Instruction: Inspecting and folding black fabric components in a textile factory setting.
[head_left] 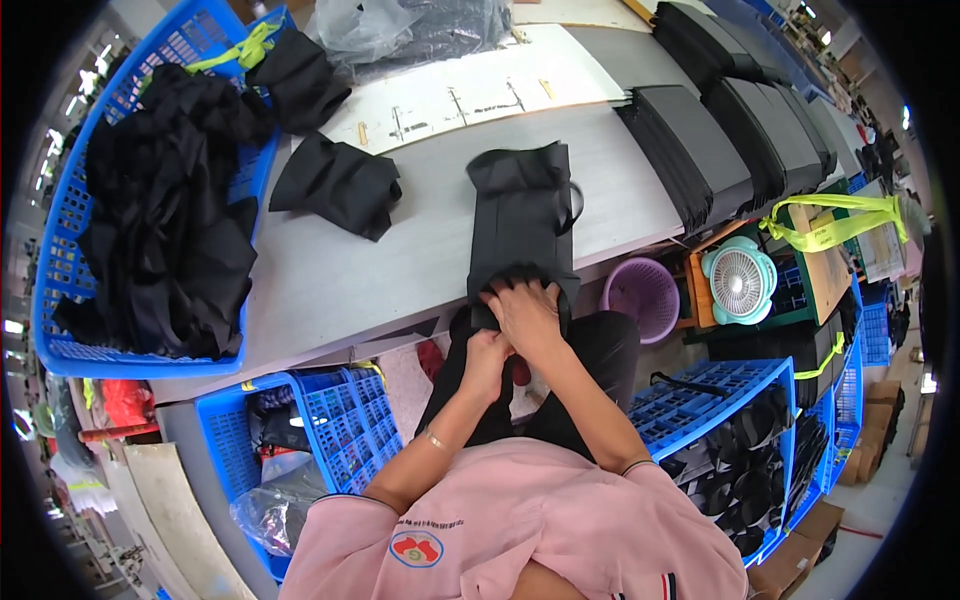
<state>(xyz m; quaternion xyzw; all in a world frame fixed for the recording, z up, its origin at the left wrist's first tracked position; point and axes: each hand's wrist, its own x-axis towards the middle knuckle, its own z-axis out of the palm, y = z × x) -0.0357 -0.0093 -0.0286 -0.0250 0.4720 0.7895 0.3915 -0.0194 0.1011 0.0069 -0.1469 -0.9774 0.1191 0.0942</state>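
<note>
A black fabric bag [520, 225] lies lengthwise over the front edge of the grey table, with a thin strap loop [576, 205] sticking out on its right side. My right hand [528, 318] grips the bag's near end, fingers bent over the cloth. Just below and to the left, my left hand [487, 362] is closed at the bag's lower edge, close against my right wrist; its fingertips are partly hidden. Left of the bag, a crumpled black fabric piece [335, 187] rests on the table.
A blue basket [52, 275] heaped with black fabric pieces stands on the left. Stacks of flat black pieces [690, 145] sit at the right. Below them are a purple bin [640, 300], a small fan [740, 282] and a blue crate [700, 395]. Another blue crate [350, 410] is at lower left.
</note>
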